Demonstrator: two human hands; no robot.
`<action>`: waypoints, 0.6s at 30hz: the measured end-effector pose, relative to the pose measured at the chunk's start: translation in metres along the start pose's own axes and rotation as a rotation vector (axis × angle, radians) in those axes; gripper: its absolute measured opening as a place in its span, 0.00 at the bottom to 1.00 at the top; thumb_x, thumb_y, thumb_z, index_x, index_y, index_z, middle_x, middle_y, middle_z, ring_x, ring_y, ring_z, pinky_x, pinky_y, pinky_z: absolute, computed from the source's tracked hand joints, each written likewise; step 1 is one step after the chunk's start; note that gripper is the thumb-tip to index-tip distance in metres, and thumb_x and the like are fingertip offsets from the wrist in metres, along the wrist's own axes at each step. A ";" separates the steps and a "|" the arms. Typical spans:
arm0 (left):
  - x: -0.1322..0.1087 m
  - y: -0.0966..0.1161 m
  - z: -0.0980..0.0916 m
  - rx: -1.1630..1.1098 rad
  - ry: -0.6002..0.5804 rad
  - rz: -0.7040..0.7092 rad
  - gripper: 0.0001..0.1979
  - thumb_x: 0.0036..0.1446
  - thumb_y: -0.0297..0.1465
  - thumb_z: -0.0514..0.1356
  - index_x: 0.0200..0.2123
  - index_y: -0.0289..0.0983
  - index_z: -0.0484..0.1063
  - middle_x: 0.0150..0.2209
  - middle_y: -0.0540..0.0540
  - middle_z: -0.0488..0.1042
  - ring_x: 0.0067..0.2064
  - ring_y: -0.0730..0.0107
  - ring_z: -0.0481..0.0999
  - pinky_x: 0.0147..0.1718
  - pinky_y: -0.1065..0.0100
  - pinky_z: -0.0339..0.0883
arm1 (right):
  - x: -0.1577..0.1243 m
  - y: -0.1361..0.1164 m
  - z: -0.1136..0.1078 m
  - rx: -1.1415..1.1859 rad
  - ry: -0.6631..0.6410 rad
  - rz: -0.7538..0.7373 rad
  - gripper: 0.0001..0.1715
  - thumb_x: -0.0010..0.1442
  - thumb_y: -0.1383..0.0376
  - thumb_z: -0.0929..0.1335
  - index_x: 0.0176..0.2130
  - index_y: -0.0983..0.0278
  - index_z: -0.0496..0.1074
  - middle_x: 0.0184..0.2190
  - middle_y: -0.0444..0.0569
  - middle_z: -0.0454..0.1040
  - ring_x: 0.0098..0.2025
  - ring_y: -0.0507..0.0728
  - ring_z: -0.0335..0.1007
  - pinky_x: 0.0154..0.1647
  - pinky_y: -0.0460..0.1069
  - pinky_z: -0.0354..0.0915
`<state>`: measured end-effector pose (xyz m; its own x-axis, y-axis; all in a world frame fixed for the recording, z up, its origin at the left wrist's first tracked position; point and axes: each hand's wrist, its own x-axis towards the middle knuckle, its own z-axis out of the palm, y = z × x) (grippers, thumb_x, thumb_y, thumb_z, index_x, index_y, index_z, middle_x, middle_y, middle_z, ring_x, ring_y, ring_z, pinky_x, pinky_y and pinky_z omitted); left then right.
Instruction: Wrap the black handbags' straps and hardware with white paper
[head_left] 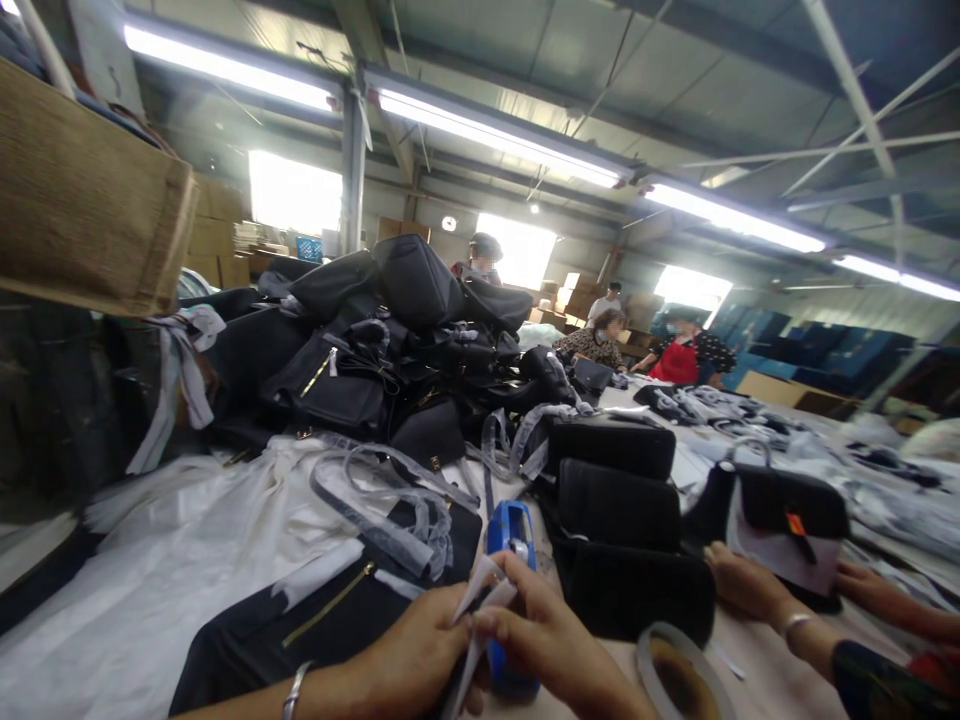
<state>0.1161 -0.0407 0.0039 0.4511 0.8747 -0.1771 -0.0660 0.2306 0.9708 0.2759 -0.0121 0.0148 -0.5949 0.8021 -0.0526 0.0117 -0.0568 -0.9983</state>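
Observation:
My left hand (420, 645) and my right hand (551, 630) meet at the lower middle, both closed on a piece of white wrapping paper (480, 588). The paper is folded around a narrow dark strip, mostly hidden by my fingers. Just behind and under my hands stands a blue tape dispenser (510, 525). Beside my left forearm lies a black bag (255, 625) with a gold zipper, white paper on its top edge. Another black bag behind it carries straps (382, 505) wrapped in translucent film.
Black bags (416, 280) form a tall heap at the back left. White sheeting (150, 560) covers the left. Black bags (619, 500) stand in a row right of the dispenser, near a tape roll (682, 675). A co-worker's hands (739, 580) hold a black bag (787, 510).

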 end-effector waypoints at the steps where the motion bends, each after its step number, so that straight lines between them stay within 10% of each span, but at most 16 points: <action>1: -0.001 0.000 -0.001 -0.007 -0.002 0.013 0.28 0.54 0.54 0.57 0.41 0.33 0.73 0.26 0.47 0.72 0.23 0.71 0.69 0.24 0.71 0.62 | 0.000 0.000 0.000 -0.011 -0.006 0.003 0.12 0.57 0.61 0.71 0.40 0.63 0.66 0.25 0.39 0.70 0.23 0.48 0.66 0.23 0.41 0.58; 18: -0.005 0.005 -0.003 -0.048 0.039 0.100 0.17 0.57 0.41 0.59 0.31 0.33 0.77 0.25 0.48 0.73 0.28 0.68 0.70 0.31 0.70 0.62 | 0.002 -0.003 0.004 -0.056 -0.026 0.055 0.11 0.60 0.65 0.68 0.44 0.63 0.66 0.23 0.38 0.71 0.23 0.48 0.69 0.20 0.40 0.54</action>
<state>0.1109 -0.0430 0.0097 0.4054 0.9100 -0.0872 -0.1517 0.1611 0.9752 0.2711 -0.0124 0.0178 -0.6124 0.7832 -0.1074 0.0895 -0.0663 -0.9938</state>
